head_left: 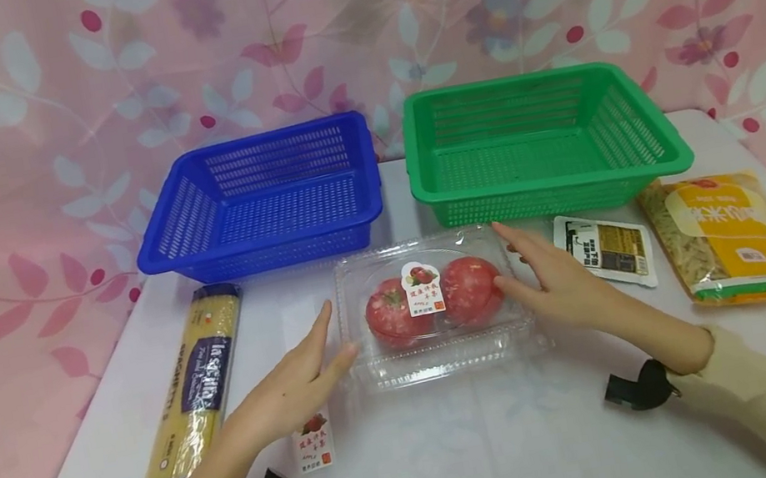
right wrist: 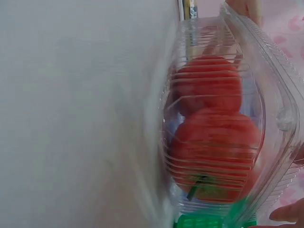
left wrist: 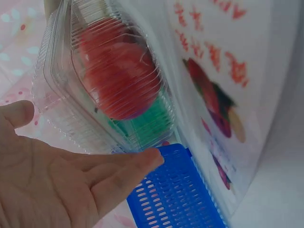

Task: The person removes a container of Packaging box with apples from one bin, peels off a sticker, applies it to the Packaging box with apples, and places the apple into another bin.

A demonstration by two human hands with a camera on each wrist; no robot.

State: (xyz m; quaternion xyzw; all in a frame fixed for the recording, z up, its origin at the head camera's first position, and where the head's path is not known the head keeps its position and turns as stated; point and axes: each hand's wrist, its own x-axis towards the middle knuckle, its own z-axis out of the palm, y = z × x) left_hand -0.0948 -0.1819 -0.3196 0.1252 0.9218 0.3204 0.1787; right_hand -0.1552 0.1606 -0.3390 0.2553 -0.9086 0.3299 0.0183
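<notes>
A clear plastic clamshell box (head_left: 441, 360) stands mid-table with two red tomatoes (head_left: 473, 291) inside. Across its lid is a white sticker (head_left: 423, 287) with a fruit picture and red lettering. My left hand (head_left: 294, 389) is just off the box's left side, fingers extended and thumb apart. My right hand (head_left: 561, 281) is at the opposite side, fingertips right by the edge. In the left wrist view, that hand's straight fingers (left wrist: 126, 175) show beside the box, holding nothing. A strip of matching labels (head_left: 314, 445) lies by my left hand.
Behind the box stand a blue basket (head_left: 264, 255) and a green basket (head_left: 529, 202). A pack of spaghetti (head_left: 196, 372) lies on the left, partly behind my left forearm. To the right are a small white-and-black packet (head_left: 605, 248) and a yellow bag of pasta (head_left: 740, 238).
</notes>
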